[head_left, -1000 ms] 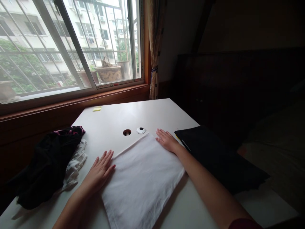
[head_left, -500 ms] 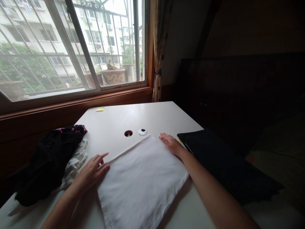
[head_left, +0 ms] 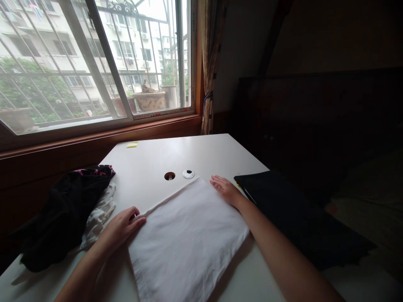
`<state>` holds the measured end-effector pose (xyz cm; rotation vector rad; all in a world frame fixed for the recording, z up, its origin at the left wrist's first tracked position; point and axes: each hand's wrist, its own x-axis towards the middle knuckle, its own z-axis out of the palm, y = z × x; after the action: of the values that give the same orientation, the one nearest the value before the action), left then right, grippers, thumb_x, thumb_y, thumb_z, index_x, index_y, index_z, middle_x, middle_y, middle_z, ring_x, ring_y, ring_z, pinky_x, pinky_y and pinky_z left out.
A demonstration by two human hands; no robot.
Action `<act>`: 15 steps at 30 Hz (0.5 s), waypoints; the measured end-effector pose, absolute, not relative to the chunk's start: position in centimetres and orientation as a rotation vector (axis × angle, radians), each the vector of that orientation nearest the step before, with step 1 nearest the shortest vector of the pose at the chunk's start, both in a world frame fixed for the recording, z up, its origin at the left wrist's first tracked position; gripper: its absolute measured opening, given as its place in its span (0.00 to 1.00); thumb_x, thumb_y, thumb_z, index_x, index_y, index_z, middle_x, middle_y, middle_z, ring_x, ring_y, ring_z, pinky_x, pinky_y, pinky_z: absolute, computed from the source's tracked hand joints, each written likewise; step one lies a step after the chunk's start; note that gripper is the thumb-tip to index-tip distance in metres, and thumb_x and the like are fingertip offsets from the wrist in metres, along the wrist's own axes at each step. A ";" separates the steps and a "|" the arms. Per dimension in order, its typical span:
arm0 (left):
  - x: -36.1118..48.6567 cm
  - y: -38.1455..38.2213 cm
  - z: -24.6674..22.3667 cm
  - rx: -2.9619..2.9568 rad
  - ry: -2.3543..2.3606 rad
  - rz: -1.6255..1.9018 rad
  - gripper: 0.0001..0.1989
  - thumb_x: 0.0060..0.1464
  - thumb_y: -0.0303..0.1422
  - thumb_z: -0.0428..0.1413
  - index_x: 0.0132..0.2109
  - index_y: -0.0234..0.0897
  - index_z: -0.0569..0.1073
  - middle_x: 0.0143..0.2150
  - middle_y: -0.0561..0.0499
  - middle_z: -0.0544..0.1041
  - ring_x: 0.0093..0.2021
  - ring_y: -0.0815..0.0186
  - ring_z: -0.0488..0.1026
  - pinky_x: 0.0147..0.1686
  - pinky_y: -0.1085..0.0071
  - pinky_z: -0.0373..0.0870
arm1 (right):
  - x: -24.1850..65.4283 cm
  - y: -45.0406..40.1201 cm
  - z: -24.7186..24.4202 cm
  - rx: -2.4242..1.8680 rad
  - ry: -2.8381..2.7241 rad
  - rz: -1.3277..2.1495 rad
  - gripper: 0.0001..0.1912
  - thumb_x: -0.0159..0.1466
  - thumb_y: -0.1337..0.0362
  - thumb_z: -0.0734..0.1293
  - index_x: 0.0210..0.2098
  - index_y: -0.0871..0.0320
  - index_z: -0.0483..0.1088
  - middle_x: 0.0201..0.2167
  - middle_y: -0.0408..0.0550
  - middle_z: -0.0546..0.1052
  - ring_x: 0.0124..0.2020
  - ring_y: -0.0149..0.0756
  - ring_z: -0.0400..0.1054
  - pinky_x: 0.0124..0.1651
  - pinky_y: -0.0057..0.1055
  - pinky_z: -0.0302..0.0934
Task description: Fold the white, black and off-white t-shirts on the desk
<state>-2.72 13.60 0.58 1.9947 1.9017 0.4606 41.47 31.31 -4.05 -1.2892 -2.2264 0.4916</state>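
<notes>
A folded white cloth [head_left: 189,239] lies flat on the white table [head_left: 204,151], one corner pointing toward the window. At the cloth's left corner, my left hand [head_left: 126,224] has its fingers curled in, pinching the edge between thumb and fingers. My right hand [head_left: 225,188] rests along the cloth's upper right edge, palm down with its fingers stretched out and nothing held.
Black clothing [head_left: 59,214] and a crumpled white garment [head_left: 100,212] are heaped at the left. Dark folded cloth [head_left: 292,214] lies at the right. Beyond the white cloth are a table hole [head_left: 169,176], a round cover [head_left: 188,173] and a yellow note [head_left: 132,144].
The fingers of my left hand, stretched out before, have curled in and closed at the cloth's left corner. My right hand and the cloth have stayed in place.
</notes>
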 end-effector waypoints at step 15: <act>-3.0 13.7 0.0 1.945 1.882 0.551 0.22 0.61 0.55 0.54 0.46 0.43 0.76 0.30 0.55 0.74 0.33 0.59 0.72 0.35 0.67 0.63 | 41.5 31.6 -4.4 -1.283 -2.280 0.384 0.26 0.74 0.53 0.55 0.61 0.56 0.75 0.67 0.52 0.70 0.71 0.45 0.59 0.74 0.48 0.50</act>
<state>-3.04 13.70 -0.02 1.9446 1.8823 0.5513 41.51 31.56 -4.41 -1.2831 -2.2799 0.3843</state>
